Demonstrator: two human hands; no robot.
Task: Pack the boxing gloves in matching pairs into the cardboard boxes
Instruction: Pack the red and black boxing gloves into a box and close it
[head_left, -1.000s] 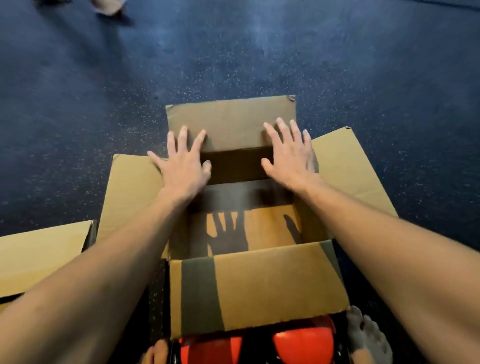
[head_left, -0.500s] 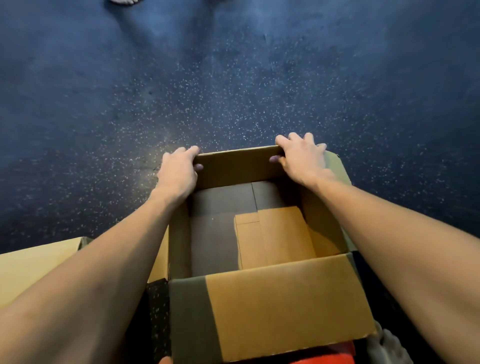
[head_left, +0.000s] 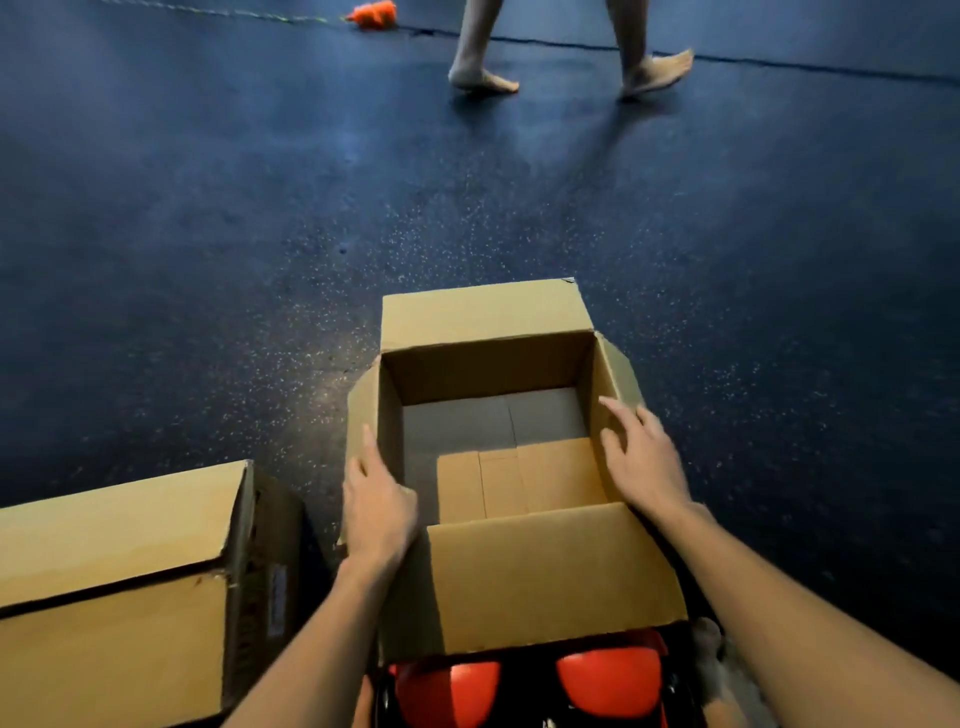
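Dark blue speckled floor (head_left: 260, 218), glossy sheen

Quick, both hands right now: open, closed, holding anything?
Left hand: open, straight fingers against the open cardboard box's left side.
Right hand: open, fingers spread at its right wall, gripping nothing.

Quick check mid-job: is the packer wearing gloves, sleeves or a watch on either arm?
No. The left hand and right hand are ungloved, with no rings showing. The left forearm and right forearm are uncovered to the frame edge: no sleeve, watch or wristband in view.
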